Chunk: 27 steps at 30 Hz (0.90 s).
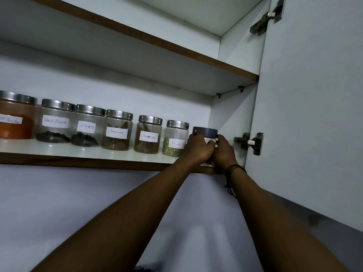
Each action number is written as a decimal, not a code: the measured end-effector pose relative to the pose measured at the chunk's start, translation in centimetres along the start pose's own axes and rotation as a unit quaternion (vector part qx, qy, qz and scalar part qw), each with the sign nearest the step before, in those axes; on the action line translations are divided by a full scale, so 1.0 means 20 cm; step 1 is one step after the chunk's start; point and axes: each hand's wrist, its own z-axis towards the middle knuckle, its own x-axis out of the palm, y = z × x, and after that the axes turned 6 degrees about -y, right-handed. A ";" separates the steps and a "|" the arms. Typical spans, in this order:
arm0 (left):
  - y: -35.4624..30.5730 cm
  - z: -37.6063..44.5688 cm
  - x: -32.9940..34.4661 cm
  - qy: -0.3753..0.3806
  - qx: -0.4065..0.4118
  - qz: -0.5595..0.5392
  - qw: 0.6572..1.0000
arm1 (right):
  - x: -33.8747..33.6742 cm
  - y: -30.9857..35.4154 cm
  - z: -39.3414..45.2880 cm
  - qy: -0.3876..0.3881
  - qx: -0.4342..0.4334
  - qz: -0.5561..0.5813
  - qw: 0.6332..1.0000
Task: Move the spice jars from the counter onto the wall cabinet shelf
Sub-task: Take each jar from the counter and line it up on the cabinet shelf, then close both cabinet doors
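A jar with a dark blue lid [205,132] stands at the right end of the lower cabinet shelf [82,152]. My left hand [197,149] and my right hand [223,151] wrap around its body from both sides, hiding most of it. To its left runs a row of steel-lidded glass jars: Fennel [174,138], Cinnamon [148,134], a second cinnamon jar [117,130], Cloves [88,126], Black Pepper [56,121] and a jar of red powder [16,116]. The counter is out of sight.
The open cabinet door [314,107] stands just right of my hands, with a metal hinge [250,142] close to my right hand. The upper shelf [153,42] is above. A bare wall lies below the shelf.
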 end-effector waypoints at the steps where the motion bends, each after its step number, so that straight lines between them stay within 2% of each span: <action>1: 0.00 -0.01 0.00 -0.003 0.001 0.002 1.000 | 0.00 0.00 -0.01 0.003 0.002 -0.003 1.000; 5: -0.01 -0.04 -0.02 -0.015 0.002 -0.019 1.000 | -0.03 0.03 -0.06 0.000 -0.007 -0.003 1.000; 9: -0.07 -0.10 -0.06 -0.009 0.010 -0.055 0.998 | -0.11 0.10 -0.15 -0.024 -0.063 -0.001 0.998; 13: -0.22 -0.17 -0.13 0.016 0.031 -0.090 0.995 | -0.26 0.23 -0.26 -0.017 -0.135 -0.020 0.990; 16: -0.37 -0.23 -0.19 0.004 0.057 -0.127 0.990 | -0.39 0.32 -0.32 -0.031 -0.139 -0.040 0.989; 20: -0.61 -0.33 -0.25 -0.003 0.092 -0.178 0.980 | -0.65 0.44 -0.40 -0.097 -0.155 -0.111 0.977; 27: -1.09 -0.52 -0.31 0.044 0.153 -0.285 0.945 | -1.16 0.64 -0.56 -0.234 -0.171 -0.207 0.934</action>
